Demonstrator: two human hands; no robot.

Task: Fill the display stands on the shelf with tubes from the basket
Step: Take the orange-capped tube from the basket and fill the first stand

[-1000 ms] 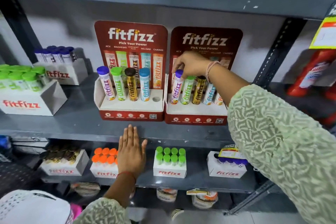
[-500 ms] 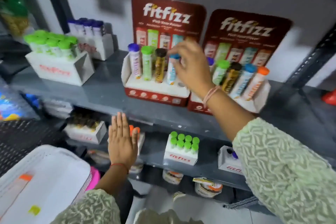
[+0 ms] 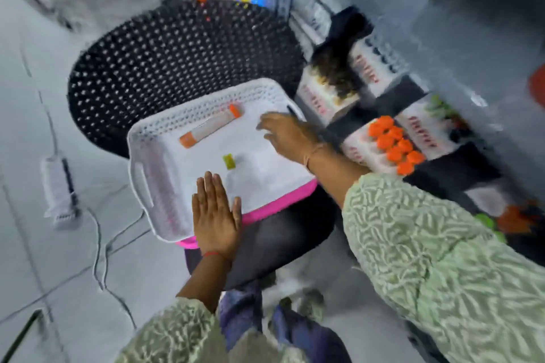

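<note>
The white basket (image 3: 153, 180) holds one tube (image 3: 210, 126) with orange ends, which lies flat near the far edge of the basket floor. The right hand (image 3: 290, 135) is over the far right corner of the basket, fingers spread and loose, and it holds nothing. The tube is to the left of this hand, near it but apart from it. The left hand (image 3: 216, 215) rests flat on the near edge of the basket, fingers straight and together, also holding nothing. A small yellow-green piece (image 3: 229, 161) lies on the basket floor between the two hands; it is too blurred to say what it is. On the shelf (image 3: 460, 47) at the right stand boxes of tubes with orange caps (image 3: 395, 146), but motion blur hides their print. The shelf is cut off by the right edge of the view.
</note>
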